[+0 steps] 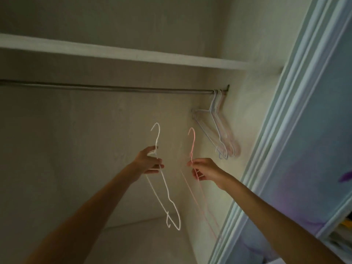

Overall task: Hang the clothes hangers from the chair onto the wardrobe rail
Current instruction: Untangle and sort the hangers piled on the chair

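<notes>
My left hand [150, 161] grips a white wire hanger [165, 189] just below its neck, hook pointing up. My right hand [204, 171] pinches a pink wire hanger [192, 141] at its neck, hook also up. Both hooks are well below the wardrobe rail [114, 88], which runs across the wardrobe from the left edge to the right wall. Several pale hangers [219, 126] hang bunched at the rail's right end, to the upper right of my hands. The chair is out of view.
A white shelf [133, 54] spans the wardrobe above the rail. A pale blue door frame [282, 130] runs diagonally down the right side, close to my right forearm. The wardrobe's back wall lies behind my hands.
</notes>
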Tool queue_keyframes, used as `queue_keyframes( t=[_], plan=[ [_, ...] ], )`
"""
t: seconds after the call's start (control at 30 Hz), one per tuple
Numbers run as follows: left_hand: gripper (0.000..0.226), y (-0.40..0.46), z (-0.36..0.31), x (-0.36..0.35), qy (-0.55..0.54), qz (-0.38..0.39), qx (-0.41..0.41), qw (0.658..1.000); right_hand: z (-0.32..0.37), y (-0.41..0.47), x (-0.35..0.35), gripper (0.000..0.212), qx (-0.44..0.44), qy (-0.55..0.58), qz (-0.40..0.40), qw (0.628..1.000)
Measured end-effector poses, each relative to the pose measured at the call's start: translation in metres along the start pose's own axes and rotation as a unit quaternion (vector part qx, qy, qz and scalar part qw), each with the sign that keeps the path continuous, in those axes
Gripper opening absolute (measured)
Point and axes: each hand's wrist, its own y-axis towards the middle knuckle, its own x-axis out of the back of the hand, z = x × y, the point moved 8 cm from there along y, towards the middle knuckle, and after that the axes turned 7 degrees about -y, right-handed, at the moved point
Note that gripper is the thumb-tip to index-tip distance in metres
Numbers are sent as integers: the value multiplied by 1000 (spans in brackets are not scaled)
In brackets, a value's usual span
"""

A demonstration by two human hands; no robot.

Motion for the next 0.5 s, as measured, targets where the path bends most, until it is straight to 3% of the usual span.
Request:
queue_keyframes(
  t=[0.23, 0.5],
  plan=[
    [52, 66, -49, 20, 0, -31, -20, 999, 73, 81, 50, 24, 77, -21, -120, 989],
    [40, 119, -79, 28, 45, 1, -31, 998, 134, 166, 68, 30, 77, -59, -182, 979]
  ],
)
